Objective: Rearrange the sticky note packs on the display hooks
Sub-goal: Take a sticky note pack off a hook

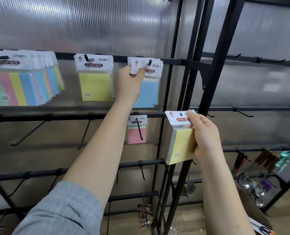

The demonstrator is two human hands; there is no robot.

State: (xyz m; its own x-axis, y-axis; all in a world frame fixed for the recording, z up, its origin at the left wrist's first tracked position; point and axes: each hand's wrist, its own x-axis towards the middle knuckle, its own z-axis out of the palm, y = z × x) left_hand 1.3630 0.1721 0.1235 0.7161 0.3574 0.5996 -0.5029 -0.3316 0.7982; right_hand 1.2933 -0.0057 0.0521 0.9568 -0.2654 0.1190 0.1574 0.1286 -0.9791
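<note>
Sticky note packs hang by punched header cards. The left hand [130, 82] pinches the blue clear-wrapped pack's [148, 92] white header at its black hook [149, 62], probably to slide it. The right hand [203, 133] grips a yellow pack [181, 145] off the rack, seemingly awaiting a hook.

Black metal display rack [183, 85], horizontal bars with forward hooks, ribbed translucent panel behind. Top bar [120, 58]: at 9 o'clock a thick row of multicolour strip packs [22, 82]; toward 11 o'clock a yellow pack [95, 78]; near 12 o'clock the blue packs [149, 92], card header on its hook [149, 62]. Second bar, centre: one pink pack [136, 131] on a long hook. Other hooks on that bar bare. At 6 o'clock, low, small dark carded items [145, 216] on a hook.
</note>
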